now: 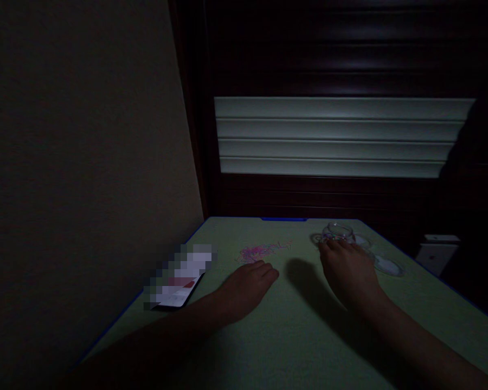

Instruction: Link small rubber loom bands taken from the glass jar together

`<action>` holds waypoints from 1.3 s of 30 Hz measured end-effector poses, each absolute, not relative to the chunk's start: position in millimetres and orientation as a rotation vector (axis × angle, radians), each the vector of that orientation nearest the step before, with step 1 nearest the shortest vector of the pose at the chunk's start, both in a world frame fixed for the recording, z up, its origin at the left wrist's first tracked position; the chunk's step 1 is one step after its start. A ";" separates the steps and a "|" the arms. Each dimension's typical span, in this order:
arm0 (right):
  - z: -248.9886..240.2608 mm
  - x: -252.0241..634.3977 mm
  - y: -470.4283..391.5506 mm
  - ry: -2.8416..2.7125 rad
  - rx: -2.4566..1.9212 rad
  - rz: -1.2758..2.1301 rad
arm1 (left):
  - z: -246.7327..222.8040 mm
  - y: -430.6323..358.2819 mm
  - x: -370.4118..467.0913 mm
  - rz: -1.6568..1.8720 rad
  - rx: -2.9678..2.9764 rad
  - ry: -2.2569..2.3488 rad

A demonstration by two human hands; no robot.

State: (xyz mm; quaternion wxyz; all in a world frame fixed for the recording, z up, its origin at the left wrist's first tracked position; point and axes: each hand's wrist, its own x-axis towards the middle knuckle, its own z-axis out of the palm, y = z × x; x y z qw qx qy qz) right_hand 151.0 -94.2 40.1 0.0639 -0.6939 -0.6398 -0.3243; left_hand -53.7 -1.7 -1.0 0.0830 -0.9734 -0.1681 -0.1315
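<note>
My right hand point(350, 271) is at the near side of a clear glass jar point(340, 232), its fingertips bent over small coloured pieces at the jar; whether they grip anything is hidden. My left hand point(250, 287) rests over the table with its fingers curled, just in front of a loose pile of thin pink and multicoloured pieces point(254, 252). What may lie under its fingers cannot be seen. A round clear lid point(388, 265) lies flat to the right of the jar.
The green table point(268, 346) has a blue edge. A phone or tablet point(179, 295), partly pixelated, lies at the left. White boxes point(435, 257) stand beyond the right edge. A wall rises at left, with dark slatted panelling behind.
</note>
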 end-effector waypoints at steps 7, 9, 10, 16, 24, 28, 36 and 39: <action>50.3 155.3 -102.6 -1.802 -2.221 -1.067 | 0.0 -2.3 -52.8 -0.401 -2.887 -0.497; 53.2 157.2 -103.6 -1.752 -2.246 -1.103 | -0.1 -2.1 -52.6 -0.395 -2.884 -0.494; 54.3 158.0 -103.7 -1.728 -2.253 -1.124 | -0.1 -2.0 -52.5 -0.391 -2.881 -0.494; 55.5 161.0 -103.1 -1.659 -2.320 -1.146 | 0.7 -1.4 -53.3 -0.381 -2.878 -0.490; 54.2 162.5 -101.2 -1.611 -2.401 -1.106 | -1.0 -0.4 -53.4 -0.364 -2.870 -0.484; 54.0 162.8 -101.5 -1.587 -2.434 -1.087 | -2.1 0.2 -53.1 -0.366 -2.861 -0.474; 55.7 162.3 -104.0 -1.589 -2.445 -1.079 | -2.2 -0.2 -53.2 -0.352 -2.870 -0.471; 55.6 161.6 -103.7 -1.613 -2.418 -1.083 | -1.6 -0.5 -53.2 -0.347 -2.873 -0.475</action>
